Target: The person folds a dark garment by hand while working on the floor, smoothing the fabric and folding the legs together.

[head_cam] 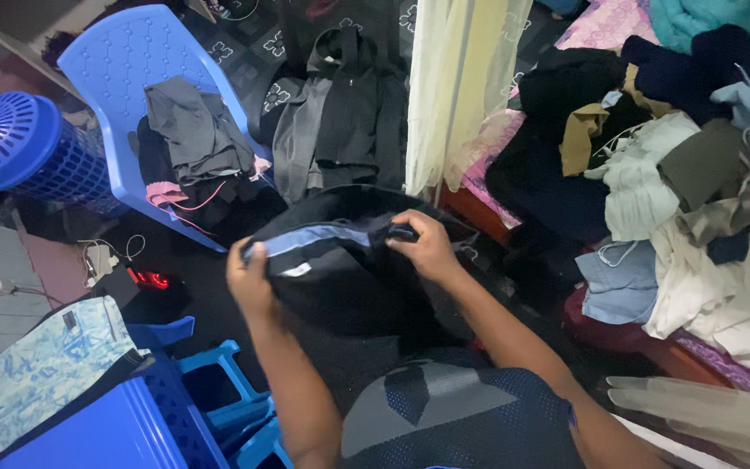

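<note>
— Head view: both hands are closed on a black garment [353, 287] with a pale blue band along its top edge. The left hand [249, 276] pinches one end of that band, and the right hand [427, 247] has its fingers curled over the other end. The cloth is held up in front of the person's body, its bulk hanging below the grip.

— What could slip?

— I'd judge the left pinch the weaker one. Only the fingertips seem to hold the edge, so the hanging weight could pull that corner free and let the garment sag.

— Anything crowding it?

— Plenty. Beyond the grip lies a dark jacket [345, 113] spread on the floor. Off to the left stands a blue plastic chair [123, 69] heaped with clothes, with a blue basket [23, 143] on its side farther out. To the right, a loose clothes pile [679, 182] is on the bed. Below the left hand sits a blue stool [219, 391]; trailing cloth could snag there.
</note>
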